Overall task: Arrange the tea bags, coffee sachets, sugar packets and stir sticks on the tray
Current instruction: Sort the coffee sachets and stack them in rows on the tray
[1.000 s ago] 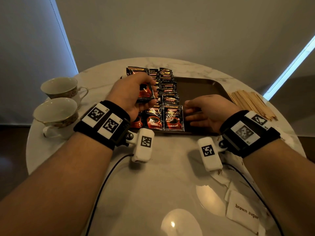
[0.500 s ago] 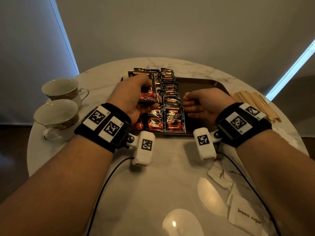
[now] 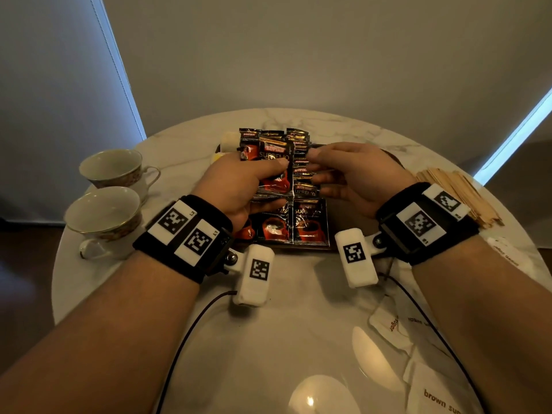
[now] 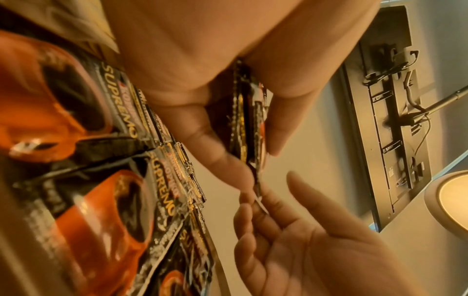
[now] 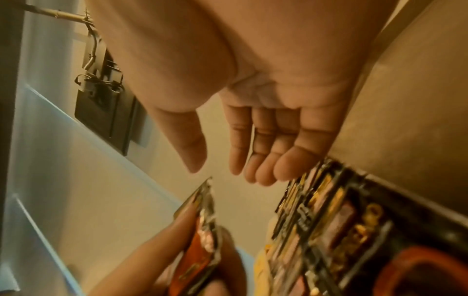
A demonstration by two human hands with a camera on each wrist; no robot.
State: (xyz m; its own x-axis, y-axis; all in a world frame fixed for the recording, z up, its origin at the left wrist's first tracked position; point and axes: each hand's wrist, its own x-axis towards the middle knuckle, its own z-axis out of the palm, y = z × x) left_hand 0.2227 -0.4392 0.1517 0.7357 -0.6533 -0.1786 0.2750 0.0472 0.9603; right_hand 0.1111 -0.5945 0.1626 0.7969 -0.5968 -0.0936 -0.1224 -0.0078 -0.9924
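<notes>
While two cups [image 3: 103, 210] sit at the left edge of the frame on the table [image 3: 298, 339], the left hand [image 3: 239, 186] is raised above the tray [image 3: 343, 231] at centre, thumb and fingers pinching a small stack of sachets [image 3: 273, 171] held upright. From the left wrist view the stack [image 4: 249, 124] shows edge-on between thumb and forefinger; how many packets it holds is hard to tell. Below it, more sachets lie in overlapping rows [image 3: 309, 222] on the left part of the tray, the nearest ones showing red cups and the word SUPREMO. Just right of the held stack, the right hand [image 3: 349, 177] hovers with fingers relaxed and slightly spread, holding nothing; its fingertips [image 4: 249, 202] look to be touching the stack's near corner, though blur leaves that uncertain. In the right wrist view the palm [image 5: 266, 100] is empty, the stack [image 5: 202, 226] below it. Farther right, stir sticks [image 3: 457, 195] lie in a heap on the table beside the tray. At lower right, white sugar packets [image 3: 433, 389] lie scattered on the table, one reading "brown sugar".
</notes>
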